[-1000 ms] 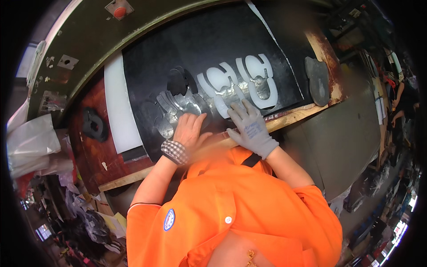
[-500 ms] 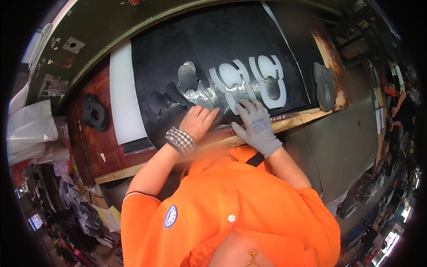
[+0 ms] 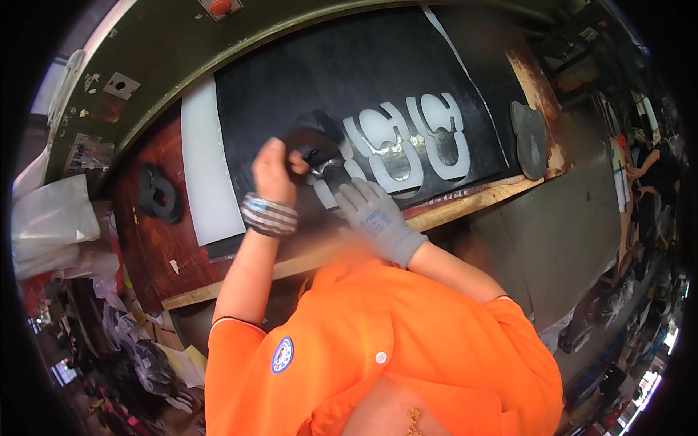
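My bare left hand (image 3: 275,173), with a checked cloth band at the wrist, is raised over a black sheet (image 3: 291,65). Its fingers and thumb are closed on a dark cut-out piece (image 3: 313,134), blurred by motion. Grey-gloved, my right hand (image 3: 372,218) lies with fingers stretched at the sheet's near edge, beside a white cut-out gap (image 3: 325,193). Further right, white curved shapes (image 3: 447,161) show where the sheet is cut, with dark sole-like parts between them.
A stack of black ring-shaped pieces (image 3: 160,195) sits at the left, near a white strip (image 3: 203,160). At the right lies a dark sole-shaped block (image 3: 528,142). A green machine beam (image 3: 156,73) with a red button (image 3: 219,7) runs along the far side.
My left hand has risen and moved left, now holding a dark piece off the sheet. My right hand has shifted left. White gaps now show where dark pieces lay.
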Demonstrator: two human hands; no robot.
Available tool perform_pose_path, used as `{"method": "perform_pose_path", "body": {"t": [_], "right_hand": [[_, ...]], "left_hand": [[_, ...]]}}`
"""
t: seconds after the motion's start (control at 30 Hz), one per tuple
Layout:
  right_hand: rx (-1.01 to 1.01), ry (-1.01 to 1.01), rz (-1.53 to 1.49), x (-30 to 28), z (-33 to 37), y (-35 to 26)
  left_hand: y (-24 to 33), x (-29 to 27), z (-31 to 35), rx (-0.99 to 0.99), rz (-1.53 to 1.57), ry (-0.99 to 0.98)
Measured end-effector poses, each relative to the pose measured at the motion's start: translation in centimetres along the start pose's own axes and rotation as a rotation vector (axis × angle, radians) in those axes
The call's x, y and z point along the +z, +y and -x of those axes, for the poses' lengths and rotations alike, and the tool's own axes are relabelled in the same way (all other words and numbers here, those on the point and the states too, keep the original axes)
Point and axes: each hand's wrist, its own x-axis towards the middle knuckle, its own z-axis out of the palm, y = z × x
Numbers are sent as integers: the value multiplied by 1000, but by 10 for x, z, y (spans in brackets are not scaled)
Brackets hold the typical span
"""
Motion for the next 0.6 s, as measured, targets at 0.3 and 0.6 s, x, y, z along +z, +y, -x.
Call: {"method": "perform_pose_path", "body": {"t": [0.3,0.6], "right_hand": [[6,9,52,1,2,5],[219,-250,-455,-24,-16,-21]], "left_hand": [[170,-38,-44,600,-91,158],[136,-75,10,1115,-1196,-43]]}}
